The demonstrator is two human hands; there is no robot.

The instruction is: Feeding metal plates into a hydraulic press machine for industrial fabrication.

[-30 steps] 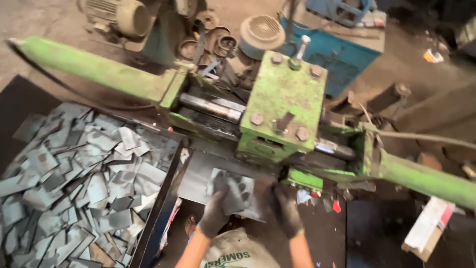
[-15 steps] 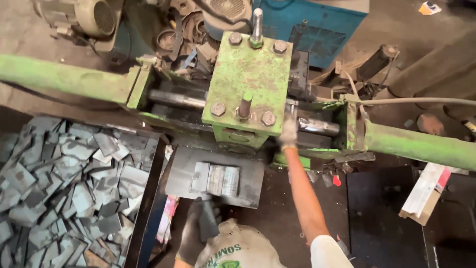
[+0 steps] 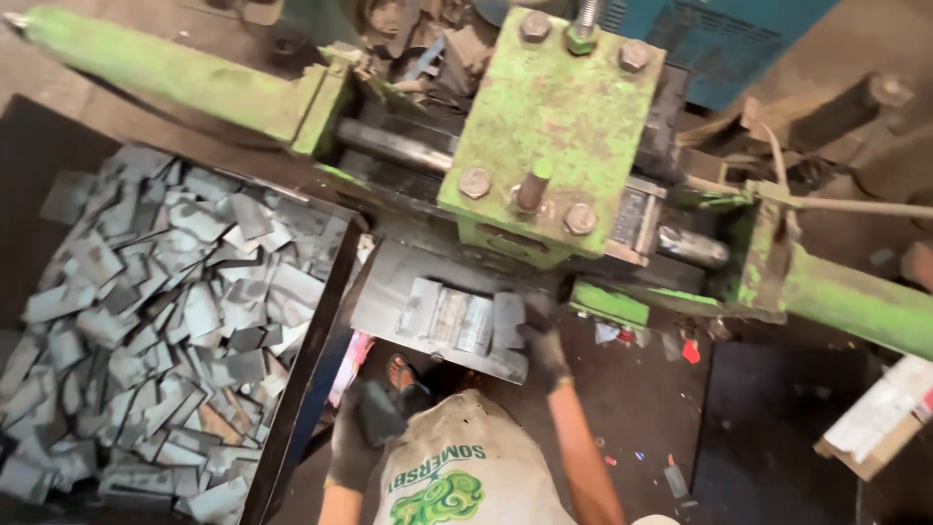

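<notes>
**Gloved hands feed blanks to green press**

Right hand [image 3: 544, 340], gloved fingers curled, grips the rightmost of several grey metal blanks [image 3: 465, 321] lying on the steel feed plate [image 3: 389, 292] below the green press head [image 3: 549, 126]. Left hand [image 3: 362, 433] clasps a dark piece. Square alignment, fingers outside the die, looks wise. A bin of cut pieces [image 3: 146, 321] sits left.

A grey steel plate [image 3: 389, 292] at the foot of a green press [image 3: 554, 126] serves as the surface, with three flat metal blanks [image 3: 457, 321] lying side by side on it. Beside it, a dark bin [image 3: 321, 340] holds a heap of grey metal offcuts [image 3: 155, 321].
</notes>
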